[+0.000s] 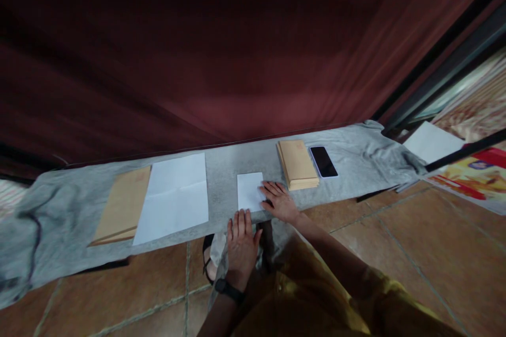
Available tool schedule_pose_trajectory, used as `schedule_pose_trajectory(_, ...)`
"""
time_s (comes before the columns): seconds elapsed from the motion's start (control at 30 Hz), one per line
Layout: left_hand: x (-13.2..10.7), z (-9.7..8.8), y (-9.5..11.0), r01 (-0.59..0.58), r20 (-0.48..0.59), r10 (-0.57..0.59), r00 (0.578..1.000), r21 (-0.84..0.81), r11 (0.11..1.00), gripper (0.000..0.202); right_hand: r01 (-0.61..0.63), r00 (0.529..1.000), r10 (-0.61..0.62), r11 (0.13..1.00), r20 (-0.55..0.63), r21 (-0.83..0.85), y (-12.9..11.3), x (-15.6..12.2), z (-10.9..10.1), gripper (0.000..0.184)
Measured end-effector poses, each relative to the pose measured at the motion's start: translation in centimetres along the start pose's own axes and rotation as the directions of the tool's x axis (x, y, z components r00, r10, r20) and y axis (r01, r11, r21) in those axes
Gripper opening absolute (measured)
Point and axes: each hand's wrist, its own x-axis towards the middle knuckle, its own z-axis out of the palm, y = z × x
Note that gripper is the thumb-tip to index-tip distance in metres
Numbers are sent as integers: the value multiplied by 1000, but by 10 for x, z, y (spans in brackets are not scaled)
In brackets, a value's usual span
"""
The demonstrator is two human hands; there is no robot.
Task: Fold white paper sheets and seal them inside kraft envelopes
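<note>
A small folded white paper (249,191) lies on the grey cloth-covered bench (221,166). My right hand (279,200) rests flat on the paper's right edge, fingers stretched out. My left hand (240,237) lies flat at the bench's near edge, just below the paper, fingers together and extended; a dark watch sits on that wrist. Neither hand holds anything.
A large white sheet (174,197) and a brown envelope (123,205) lie to the left. A stack of brown envelopes (297,164) and a black phone (323,161) lie to the right. A dark red curtain (197,52) hangs behind. Brown tile floor (415,242) lies below.
</note>
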Motion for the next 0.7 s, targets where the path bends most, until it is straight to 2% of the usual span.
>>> schedule_pose_trajectory(0.37, 8, -2, 6, -71, 83, 68, 994, 34, 997, 66, 15, 1000, -14, 1000, -16, 12, -13, -14, 0, 47)
schedule_pose_trajectory(0.5, 13, 4, 12, -113, 114, 109, 988, 34, 993, 68, 61, 998, -62, 998, 15, 10, -24, -24, 5, 46)
schedule_pose_trajectory(0.7, 11, 13, 18, -97, 139, 90, 986, 49, 994, 74, 86, 994, -85, 996, 71, -11, -30, -37, 4, 51)
